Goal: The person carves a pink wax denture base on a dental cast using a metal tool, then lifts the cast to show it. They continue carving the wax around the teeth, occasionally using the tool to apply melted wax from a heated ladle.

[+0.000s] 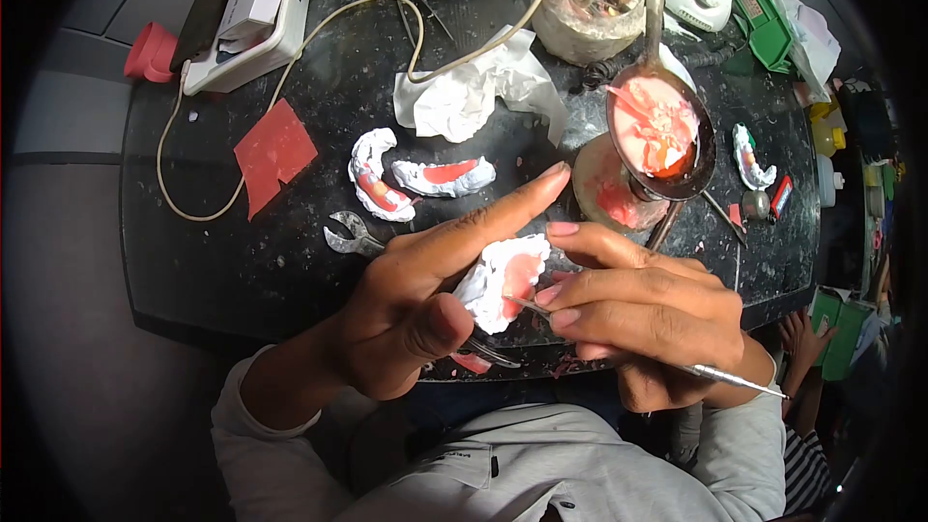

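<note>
My left hand [401, 314] holds a white plaster dental cast [480, 285] near the table's front edge, its index finger stretched out past the cast. Pink wax [522, 275] covers part of the cast's face. Between the fingers of my right hand [652, 314] is a slim metal wax carver [720, 374], with its tip at the pink wax. Beyond my left hand lie two more casts with pink wax, a curved one [367, 157] and a flatter one [411, 174]. A metal ladle [709, 159] of pink and red wax rests above a wax-smeared round base [592, 174].
A pink wax sheet [274, 155], an open-ended wrench [350, 235], crumpled white paper [454, 106] and a looping cable [333, 14] lie on the dark table [213, 271]. A crusted jar [570, 34] stands behind. At far right, another person's hand [804, 340] is beside a green box [839, 329].
</note>
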A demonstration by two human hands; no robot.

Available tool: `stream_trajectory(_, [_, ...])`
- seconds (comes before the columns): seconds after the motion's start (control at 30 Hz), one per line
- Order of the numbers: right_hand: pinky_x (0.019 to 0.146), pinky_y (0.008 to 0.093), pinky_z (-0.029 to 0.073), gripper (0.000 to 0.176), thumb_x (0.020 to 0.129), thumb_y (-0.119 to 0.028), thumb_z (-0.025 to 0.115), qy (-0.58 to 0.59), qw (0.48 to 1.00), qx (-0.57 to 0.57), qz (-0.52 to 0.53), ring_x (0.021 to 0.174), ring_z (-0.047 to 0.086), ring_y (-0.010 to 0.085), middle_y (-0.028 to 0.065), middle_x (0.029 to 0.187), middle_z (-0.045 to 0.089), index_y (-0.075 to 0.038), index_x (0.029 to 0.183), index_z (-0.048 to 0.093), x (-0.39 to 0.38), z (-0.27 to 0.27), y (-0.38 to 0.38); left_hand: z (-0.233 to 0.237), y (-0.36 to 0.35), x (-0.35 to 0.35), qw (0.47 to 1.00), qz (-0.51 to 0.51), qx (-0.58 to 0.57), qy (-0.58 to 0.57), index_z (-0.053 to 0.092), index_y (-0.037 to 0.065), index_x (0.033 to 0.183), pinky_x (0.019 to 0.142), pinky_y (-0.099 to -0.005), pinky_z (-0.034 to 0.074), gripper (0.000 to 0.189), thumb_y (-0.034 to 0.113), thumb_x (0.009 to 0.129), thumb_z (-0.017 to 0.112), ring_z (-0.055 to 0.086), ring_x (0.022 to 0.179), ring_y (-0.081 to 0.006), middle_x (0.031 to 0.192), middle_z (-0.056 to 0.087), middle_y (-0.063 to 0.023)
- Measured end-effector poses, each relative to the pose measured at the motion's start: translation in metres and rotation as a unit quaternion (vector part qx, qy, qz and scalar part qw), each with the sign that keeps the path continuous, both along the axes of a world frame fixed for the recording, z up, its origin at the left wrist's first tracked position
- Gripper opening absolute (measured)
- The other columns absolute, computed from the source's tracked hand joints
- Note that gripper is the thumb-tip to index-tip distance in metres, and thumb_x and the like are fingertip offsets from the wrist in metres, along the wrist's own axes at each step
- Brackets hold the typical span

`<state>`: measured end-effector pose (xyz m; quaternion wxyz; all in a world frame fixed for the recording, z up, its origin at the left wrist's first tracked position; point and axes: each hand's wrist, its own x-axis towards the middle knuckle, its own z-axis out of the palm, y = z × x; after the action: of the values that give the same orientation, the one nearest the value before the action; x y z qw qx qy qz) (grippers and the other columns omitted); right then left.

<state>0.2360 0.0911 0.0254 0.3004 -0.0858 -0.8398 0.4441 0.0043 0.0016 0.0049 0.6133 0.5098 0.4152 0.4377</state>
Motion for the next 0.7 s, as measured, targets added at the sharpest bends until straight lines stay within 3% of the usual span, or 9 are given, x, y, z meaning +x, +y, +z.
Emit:
stream_trajectory(0.1, [0.094,0.0528,0.059,0.025,0.081,0.009,0.074,-0.015,0.998,0.016,-0.051,0.108,0.073,0.0417,0.0192,0.101,0.075,0.004,0.106,0.072,0.0023,-0.0047,-0.0036,-0.0009,0.001,0.0006,1.0,-0.013,-0.003,-0.004,0.026,-0.017,0.156,0.119,-0.0392,0.034,0.118,0.082,0.092,0.041,0.047,0.143,-0.0262,0.164,0.034,-0.028])
stream_trajectory(0.33, [0.09,0.0504,0.061,0.029,0.078,0.01,0.076,-0.011,1.0,-0.003,-0.017,0.107,0.073,0.0423,0.0174,0.101,0.076,0.002,0.106,0.073,-0.0003,0.0002,-0.0044,-0.002,-0.0001,-0.0006,1.0,-0.005,0.01,0.009,0.028,-0.016,0.155,0.118,-0.0391,0.036,0.114,0.08,0.095,0.039,0.048,0.143,-0.0268,0.164,0.034,-0.0274])
stream_trajectory(0.53, [0.086,0.0476,0.063,0.034,0.075,0.01,0.078,-0.019,0.997,0.006,-0.072,0.107,0.073,0.0434,0.0148,0.104,0.076,0.0,0.108,0.074,0.0011,-0.0064,-0.0059,-0.0029,0.0007,-0.0008,0.999,-0.029,-0.003,0.019,0.029,-0.016,0.155,0.116,-0.0379,0.038,0.116,0.082,0.094,0.038,0.05,0.141,-0.0246,0.163,0.037,-0.0262])
stream_trajectory(0.7, [0.085,0.0472,0.063,0.032,0.076,0.01,0.077,-0.02,0.999,0.019,-0.039,0.106,0.073,0.0431,0.0147,0.103,0.075,0.001,0.106,0.074,-0.0001,-0.0034,-0.0052,-0.0073,0.0012,-0.0005,0.998,-0.019,0.039,0.053,0.032,-0.015,0.155,0.116,-0.0381,0.039,0.11,0.079,0.097,0.034,0.053,0.139,-0.0281,0.162,0.038,-0.0274])
